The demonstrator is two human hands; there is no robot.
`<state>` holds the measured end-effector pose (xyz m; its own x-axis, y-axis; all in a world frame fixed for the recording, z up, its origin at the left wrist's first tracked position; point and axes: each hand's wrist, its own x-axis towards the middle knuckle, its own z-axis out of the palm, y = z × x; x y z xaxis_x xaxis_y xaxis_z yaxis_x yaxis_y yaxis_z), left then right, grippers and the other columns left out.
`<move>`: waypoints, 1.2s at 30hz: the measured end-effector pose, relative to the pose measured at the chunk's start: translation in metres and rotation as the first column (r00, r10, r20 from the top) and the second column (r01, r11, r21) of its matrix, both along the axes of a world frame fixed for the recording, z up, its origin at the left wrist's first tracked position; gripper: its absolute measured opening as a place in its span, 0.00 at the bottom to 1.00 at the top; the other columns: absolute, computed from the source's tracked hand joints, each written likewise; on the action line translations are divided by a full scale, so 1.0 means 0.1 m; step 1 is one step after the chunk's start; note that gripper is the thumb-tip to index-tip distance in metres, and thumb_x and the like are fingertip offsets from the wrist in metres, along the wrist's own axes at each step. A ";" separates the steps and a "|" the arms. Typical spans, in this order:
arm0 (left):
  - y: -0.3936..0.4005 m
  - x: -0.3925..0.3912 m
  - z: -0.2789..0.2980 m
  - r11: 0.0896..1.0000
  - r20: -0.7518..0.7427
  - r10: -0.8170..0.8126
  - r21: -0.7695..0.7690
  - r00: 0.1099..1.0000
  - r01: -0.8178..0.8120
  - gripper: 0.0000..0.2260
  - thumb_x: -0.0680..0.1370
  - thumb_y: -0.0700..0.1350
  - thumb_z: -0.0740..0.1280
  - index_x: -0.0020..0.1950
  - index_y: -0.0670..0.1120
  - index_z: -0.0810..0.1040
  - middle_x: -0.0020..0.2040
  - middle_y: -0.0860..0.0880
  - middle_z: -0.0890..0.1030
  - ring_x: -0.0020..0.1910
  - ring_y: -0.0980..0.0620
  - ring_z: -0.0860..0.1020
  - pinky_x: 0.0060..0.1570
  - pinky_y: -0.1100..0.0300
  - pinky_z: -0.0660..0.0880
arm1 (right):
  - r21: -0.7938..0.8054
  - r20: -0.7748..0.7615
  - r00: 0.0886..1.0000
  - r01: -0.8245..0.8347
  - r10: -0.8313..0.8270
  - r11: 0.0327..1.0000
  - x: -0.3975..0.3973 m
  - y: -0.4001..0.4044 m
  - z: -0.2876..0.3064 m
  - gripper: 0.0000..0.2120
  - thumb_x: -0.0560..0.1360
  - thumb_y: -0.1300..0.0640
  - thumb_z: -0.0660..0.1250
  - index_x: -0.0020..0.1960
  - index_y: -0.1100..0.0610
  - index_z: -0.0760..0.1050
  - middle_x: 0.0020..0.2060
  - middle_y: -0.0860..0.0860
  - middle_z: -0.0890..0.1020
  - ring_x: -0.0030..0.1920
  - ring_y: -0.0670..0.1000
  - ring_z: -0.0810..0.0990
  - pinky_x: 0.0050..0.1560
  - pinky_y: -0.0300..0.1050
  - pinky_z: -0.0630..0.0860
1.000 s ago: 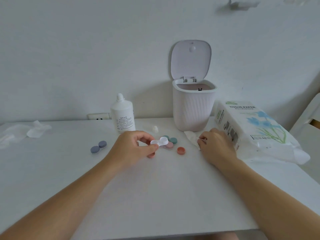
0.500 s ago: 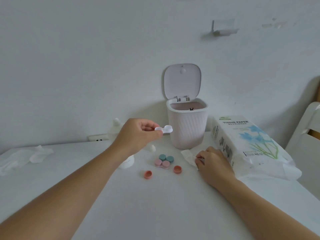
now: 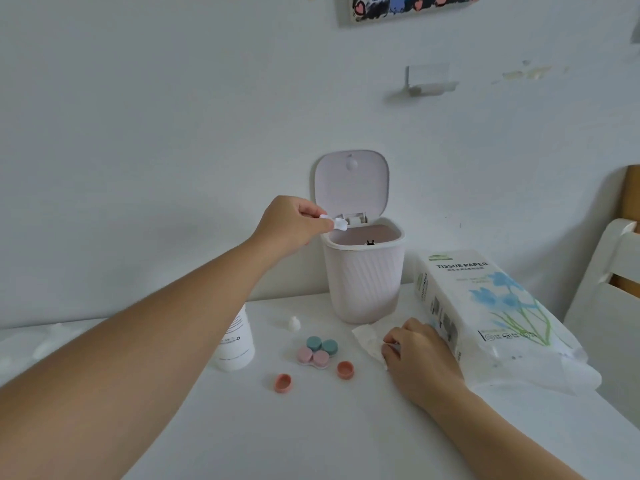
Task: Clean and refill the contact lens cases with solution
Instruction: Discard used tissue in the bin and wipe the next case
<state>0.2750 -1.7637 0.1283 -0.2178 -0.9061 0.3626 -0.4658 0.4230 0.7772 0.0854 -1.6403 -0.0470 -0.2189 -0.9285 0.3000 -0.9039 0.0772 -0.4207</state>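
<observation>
My left hand pinches a white uncapped lens case and holds it tilted over the left rim of the small bin, whose lid stands up. On the table, my right hand grips a white tissue. Two capped lens cases, one teal and one pink, lie together in front of the bin. Two loose coral caps sit beside them. The white solution bottle stands partly behind my left forearm, and its small cap rests nearby.
A pack of tissue paper lies right of the bin, against my right hand. The white table meets the wall behind the bin. A white chair back stands at the far right. Crumpled tissue lies at the far left.
My left hand lifted the white lens case off the table and carried it up and right to the bin's rim. My right hand stayed on the tissue. My view tilted upward.
</observation>
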 end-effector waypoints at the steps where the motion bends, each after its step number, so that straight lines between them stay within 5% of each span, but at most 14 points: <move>1: -0.05 -0.02 0.01 1.000 0.017 -0.001 -0.008 1.000 0.001 0.03 0.71 0.51 0.77 0.40 0.53 0.85 0.39 0.50 0.85 0.25 0.59 0.74 0.29 0.66 0.71 | -0.003 0.001 1.000 0.000 0.000 1.000 0.00 0.00 0.00 0.10 0.81 0.50 0.61 0.53 0.49 0.81 0.52 0.46 0.76 0.55 0.52 0.72 0.52 0.44 0.69; 7: -0.27 -0.13 0.08 0.986 0.315 -0.006 -0.155 0.949 0.058 0.10 0.72 0.48 0.77 0.51 0.48 0.86 0.40 0.54 0.83 0.37 0.57 0.79 0.35 0.65 0.71 | -0.012 0.023 1.000 -0.007 0.007 1.000 -0.01 -0.02 -0.02 0.09 0.80 0.51 0.61 0.50 0.50 0.80 0.50 0.46 0.76 0.54 0.52 0.72 0.52 0.44 0.70; 12: -0.28 -0.15 0.22 0.925 0.692 0.049 -0.304 0.720 0.229 0.12 0.77 0.47 0.72 0.60 0.49 0.82 0.53 0.52 0.82 0.52 0.49 0.79 0.52 0.53 0.76 | -0.012 0.037 0.999 -0.014 0.014 1.000 -0.02 -0.03 -0.02 0.09 0.80 0.51 0.61 0.49 0.50 0.80 0.48 0.46 0.75 0.53 0.52 0.72 0.51 0.45 0.70; 15: -0.25 -0.18 0.29 0.874 0.784 0.075 -0.349 0.616 0.339 0.10 0.80 0.46 0.68 0.61 0.51 0.81 0.55 0.52 0.80 0.54 0.48 0.78 0.52 0.53 0.73 | -0.013 0.037 0.999 -0.017 0.017 1.000 -0.02 -0.02 -0.02 0.09 0.80 0.51 0.61 0.50 0.50 0.80 0.49 0.46 0.76 0.53 0.52 0.72 0.52 0.45 0.70; 22: -0.18 -0.25 0.39 0.756 0.858 0.192 -0.438 0.476 0.486 0.12 0.82 0.42 0.63 0.63 0.52 0.80 0.57 0.51 0.78 0.53 0.45 0.78 0.47 0.51 0.73 | -0.018 0.043 0.999 -0.025 0.026 1.000 -0.02 0.00 0.01 0.10 0.81 0.51 0.61 0.51 0.51 0.80 0.51 0.47 0.77 0.54 0.52 0.72 0.54 0.45 0.71; 36: -0.07 -0.30 0.49 0.639 0.827 0.332 -0.551 0.454 0.536 0.21 0.80 0.34 0.61 0.68 0.53 0.77 0.60 0.50 0.77 0.59 0.46 0.76 0.43 0.52 0.73 | -0.002 0.053 0.998 -0.017 0.017 1.000 -0.02 -0.02 0.00 0.09 0.80 0.51 0.61 0.51 0.51 0.80 0.51 0.46 0.76 0.55 0.52 0.72 0.53 0.45 0.71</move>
<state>0.2452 -1.7702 0.1774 -0.8427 -0.4002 0.3601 -0.5379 0.6547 -0.5311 0.0833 -1.6419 -0.0468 -0.2191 -0.9316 0.2899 -0.8813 0.0615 -0.4686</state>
